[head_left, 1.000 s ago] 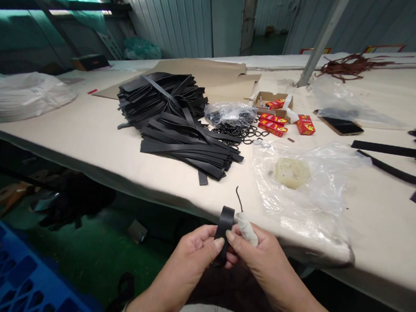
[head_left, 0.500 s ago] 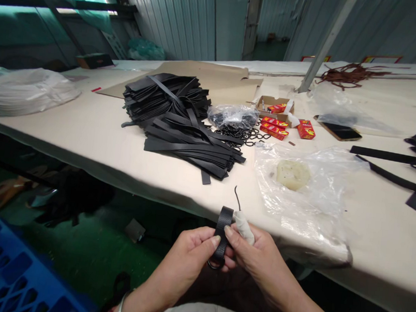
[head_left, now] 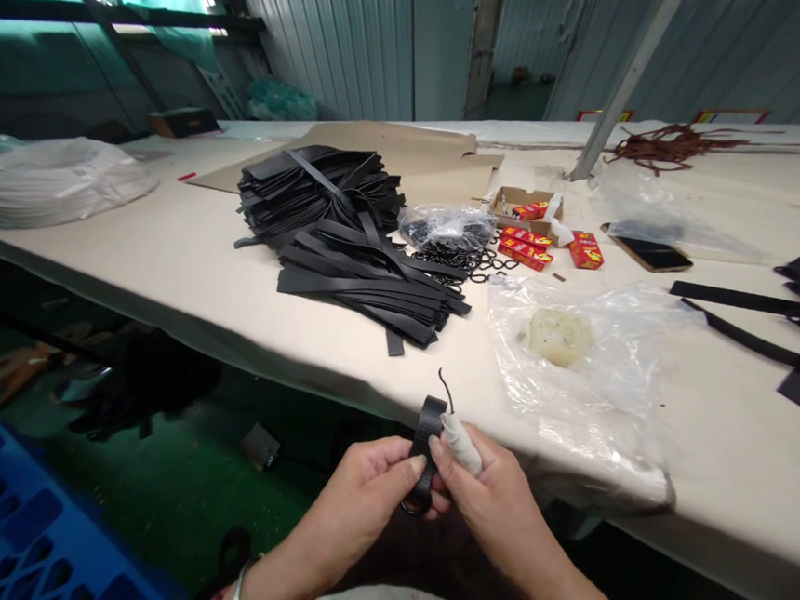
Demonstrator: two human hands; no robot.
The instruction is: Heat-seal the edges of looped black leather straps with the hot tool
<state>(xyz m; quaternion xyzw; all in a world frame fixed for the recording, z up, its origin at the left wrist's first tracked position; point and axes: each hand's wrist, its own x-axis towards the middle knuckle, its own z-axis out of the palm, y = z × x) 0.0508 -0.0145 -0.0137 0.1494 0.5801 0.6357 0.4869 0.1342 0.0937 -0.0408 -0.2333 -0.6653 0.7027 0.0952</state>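
Observation:
My left hand (head_left: 376, 485) is closed on a folded black leather strap (head_left: 430, 418), pinching it between thumb and fingers. A dark ring (head_left: 416, 507) shows at the strap's lower end, partly hidden by fingers. In my right hand (head_left: 488, 485) is an awl (head_left: 461, 444) with a white wrapped handle and a thin, bent dark tip pointing up and away. My right thumb presses on the strap's right edge as well. Both hands are close together just in front of the table edge.
On the table (head_left: 339, 360) lie a bundle of black straps (head_left: 325, 191), black metal rings (head_left: 469, 269), red small boxes (head_left: 527, 250), a yellowish wax-like lump (head_left: 561, 337) on clear plastic, and a phone (head_left: 649, 252). A blue pallet (head_left: 36, 530) stands on the floor at left.
The awl's tip has tilted and dropped slightly to the left, nearer the strap. Both hands keep their hold on the strap and awl.

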